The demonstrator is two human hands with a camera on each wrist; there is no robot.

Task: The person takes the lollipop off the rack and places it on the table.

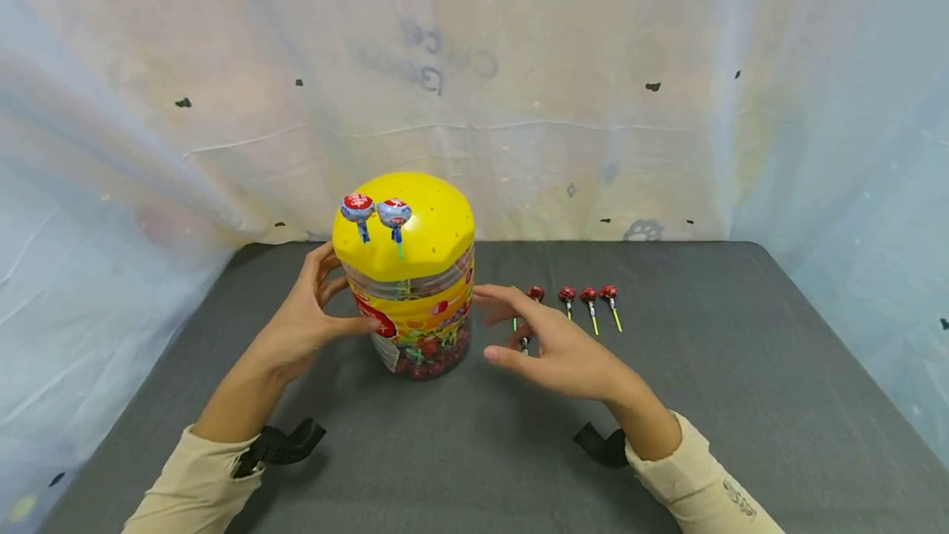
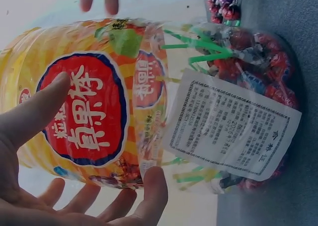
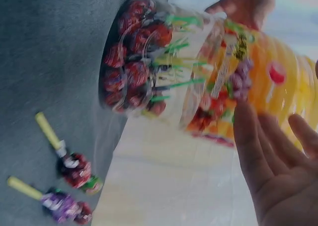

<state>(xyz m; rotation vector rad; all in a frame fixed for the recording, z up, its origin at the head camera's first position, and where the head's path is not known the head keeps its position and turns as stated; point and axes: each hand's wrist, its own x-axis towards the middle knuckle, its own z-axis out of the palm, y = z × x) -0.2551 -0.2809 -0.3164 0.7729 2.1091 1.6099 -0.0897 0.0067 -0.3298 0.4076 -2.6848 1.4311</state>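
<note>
A large clear plastic jar [image 1: 418, 316] of wrapped lollipops stands upright on the grey table, topped by a yellow lid [image 1: 437, 225] with two lollipop pictures. Red wrappers and green sticks show through its lower wall, and a white printed sticker [image 2: 231, 124] is on the side. My left hand [image 1: 300, 324] grips the jar from the left, thumb across the front and fingers round behind. On the other side, my right hand [image 1: 556, 344] is held beside the jar with loosely extended fingers [image 3: 246, 126] near the yellow label and nothing in its grasp.
Several loose lollipops [image 1: 590, 295] lie on the grey table [image 1: 704, 377] to the jar's right, most in a row and partly behind my right hand. A pale plastic sheet [image 1: 519, 163] hangs behind the table and along both sides.
</note>
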